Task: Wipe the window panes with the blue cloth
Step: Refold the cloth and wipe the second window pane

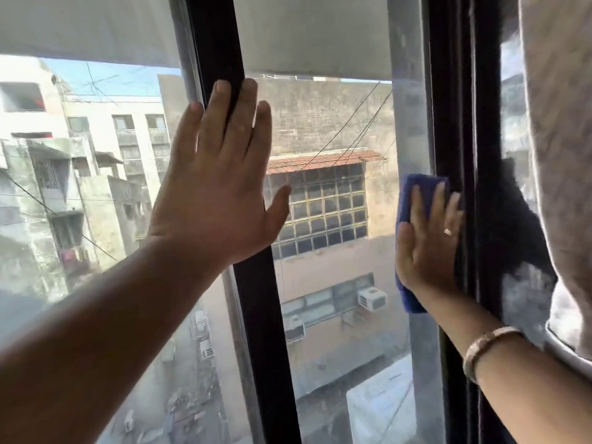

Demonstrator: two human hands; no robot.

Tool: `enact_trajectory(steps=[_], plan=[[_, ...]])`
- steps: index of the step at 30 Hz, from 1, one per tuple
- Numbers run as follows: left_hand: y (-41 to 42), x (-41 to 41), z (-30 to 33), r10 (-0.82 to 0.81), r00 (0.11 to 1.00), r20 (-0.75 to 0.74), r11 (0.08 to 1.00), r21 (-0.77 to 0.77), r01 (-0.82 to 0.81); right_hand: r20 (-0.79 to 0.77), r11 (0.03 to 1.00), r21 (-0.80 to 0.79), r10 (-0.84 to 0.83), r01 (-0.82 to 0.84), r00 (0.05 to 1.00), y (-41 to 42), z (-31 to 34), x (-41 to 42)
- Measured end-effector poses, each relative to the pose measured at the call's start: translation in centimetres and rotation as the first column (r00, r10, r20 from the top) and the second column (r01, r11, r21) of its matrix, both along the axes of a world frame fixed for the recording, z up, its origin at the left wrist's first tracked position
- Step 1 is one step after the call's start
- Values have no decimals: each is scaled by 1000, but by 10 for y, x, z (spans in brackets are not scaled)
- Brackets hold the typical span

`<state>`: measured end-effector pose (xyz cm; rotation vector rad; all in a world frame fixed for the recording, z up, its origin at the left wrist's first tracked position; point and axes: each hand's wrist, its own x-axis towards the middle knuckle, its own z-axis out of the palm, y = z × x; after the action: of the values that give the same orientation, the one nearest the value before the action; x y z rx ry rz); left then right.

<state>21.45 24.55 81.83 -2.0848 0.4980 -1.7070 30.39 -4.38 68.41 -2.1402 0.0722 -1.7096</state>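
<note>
The blue cloth [406, 200] is pressed flat against the right edge of the middle window pane [336, 283], under my right hand [427, 241]. Its top and lower left edges stick out past the palm and fingers. My right hand lies next to the dark right frame post [448, 107]. My left hand [217, 193] rests flat with fingers spread on the dark central frame post [266, 347], overlapping both panes and holding nothing. The left pane [80, 203] looks hazy and streaked.
A pale curtain [560, 155] hangs at the far right, beside a narrow pane. White blinds [314, 36] cover the tops of the panes. Buildings and a street far below show through the glass.
</note>
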Motion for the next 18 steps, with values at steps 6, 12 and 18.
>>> enact_trajectory(steps=[6, 12, 18], plan=[[-4, -6, 3, 1, 1000, -29, 1000, -8, -1, 155, 970, -240, 79, -40, 985, 99, 49, -8], [25, -21, 14, 68, 997, -27, 997, 20, -68, -60, 812, -556, 170, -175, 984, 55, -32, -23], [32, -20, 19, 141, 990, -10, 990, 0, -141, 26, 986, 125, 111, -113, 994, 24, 63, -8]])
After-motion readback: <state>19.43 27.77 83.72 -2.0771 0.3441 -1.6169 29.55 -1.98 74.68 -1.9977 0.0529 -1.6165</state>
